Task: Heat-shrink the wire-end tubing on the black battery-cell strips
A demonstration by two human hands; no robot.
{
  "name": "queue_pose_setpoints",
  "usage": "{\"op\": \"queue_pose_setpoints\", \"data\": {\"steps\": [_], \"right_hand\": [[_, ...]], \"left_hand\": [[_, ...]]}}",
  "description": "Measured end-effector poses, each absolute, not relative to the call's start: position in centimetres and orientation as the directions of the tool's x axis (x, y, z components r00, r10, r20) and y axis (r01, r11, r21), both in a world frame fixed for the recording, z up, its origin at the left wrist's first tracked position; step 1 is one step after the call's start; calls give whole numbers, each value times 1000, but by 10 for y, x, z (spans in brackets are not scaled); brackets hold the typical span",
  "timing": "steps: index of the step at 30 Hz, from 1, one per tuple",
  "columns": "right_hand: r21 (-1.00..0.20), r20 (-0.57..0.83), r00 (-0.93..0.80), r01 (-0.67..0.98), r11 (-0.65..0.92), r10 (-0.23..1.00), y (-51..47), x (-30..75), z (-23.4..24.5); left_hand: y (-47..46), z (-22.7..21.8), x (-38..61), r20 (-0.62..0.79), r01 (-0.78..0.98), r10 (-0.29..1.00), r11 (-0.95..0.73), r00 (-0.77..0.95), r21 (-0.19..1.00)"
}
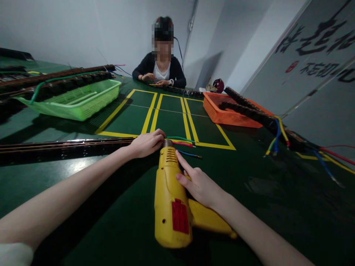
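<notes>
A yellow heat gun (168,184) lies in front of me, its metal nozzle facing away and its handle out to the right. My right hand (201,184) grips it from the right side, index finger stretched along the body near the vents. Just past the nozzle, my left hand (148,143) is closed around the wires at the end of a long dark cable chain (66,150); its fingertips are partly hidden. From there a green wire (180,138), a red wire (184,143) and a blue wire (190,153) stick out rightward, with terminals at their ends.
Yellow tape (152,111) marks rectangles on the green table (124,218). A green basket (83,109) at left and an orange basket (222,116) at right carry more cable chains, with wires hanging over the right side. Across the table sits a person (162,70) handling wires.
</notes>
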State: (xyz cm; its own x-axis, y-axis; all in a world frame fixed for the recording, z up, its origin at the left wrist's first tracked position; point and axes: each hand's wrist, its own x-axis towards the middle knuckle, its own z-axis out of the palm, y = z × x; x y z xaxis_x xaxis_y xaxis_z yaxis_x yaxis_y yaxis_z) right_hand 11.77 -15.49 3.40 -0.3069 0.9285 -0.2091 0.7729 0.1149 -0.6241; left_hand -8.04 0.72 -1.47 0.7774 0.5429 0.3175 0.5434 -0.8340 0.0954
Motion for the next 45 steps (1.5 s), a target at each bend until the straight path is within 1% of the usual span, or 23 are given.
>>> {"op": "queue_pose_setpoints", "data": {"steps": [6, 10, 14, 20, 25, 28, 31, 37, 45], "right_hand": [[-647, -218, -279, 759, 75, 935, -157, 127, 27], [-668, -229, -246, 744, 31, 942, -162, 142, 25], [-679, -222, -192, 734, -10, 956, -172, 159, 24], [-674, -206, -153, 738, -27, 966, -177, 170, 18], [-648, -196, -133, 761, -27, 972, -175, 165, 16], [-627, -200, -148, 779, -10, 969, -172, 152, 18], [-610, -170, -175, 791, 35, 970, -168, 132, 21], [-596, -104, -236, 792, 129, 966, -158, 105, 24], [-626, -110, -242, 770, 122, 964, -161, 107, 24]], "left_hand": [[-4, -23, -74, 421, 655, 592, -756, 687, -6], [-7, -26, -72, 431, 665, 580, -744, 692, -68], [-8, -25, -73, 420, 662, 573, -744, 704, -93], [-7, -24, -73, 415, 653, 564, -751, 714, -102], [-7, -25, -72, 422, 652, 558, -749, 715, -114], [-8, -26, -72, 433, 653, 553, -748, 712, -117], [-9, -26, -73, 442, 642, 542, -759, 715, -106], [-9, -25, -73, 399, 668, 589, -739, 703, -87], [-10, -23, -75, 370, 661, 589, -744, 718, -96]]}}
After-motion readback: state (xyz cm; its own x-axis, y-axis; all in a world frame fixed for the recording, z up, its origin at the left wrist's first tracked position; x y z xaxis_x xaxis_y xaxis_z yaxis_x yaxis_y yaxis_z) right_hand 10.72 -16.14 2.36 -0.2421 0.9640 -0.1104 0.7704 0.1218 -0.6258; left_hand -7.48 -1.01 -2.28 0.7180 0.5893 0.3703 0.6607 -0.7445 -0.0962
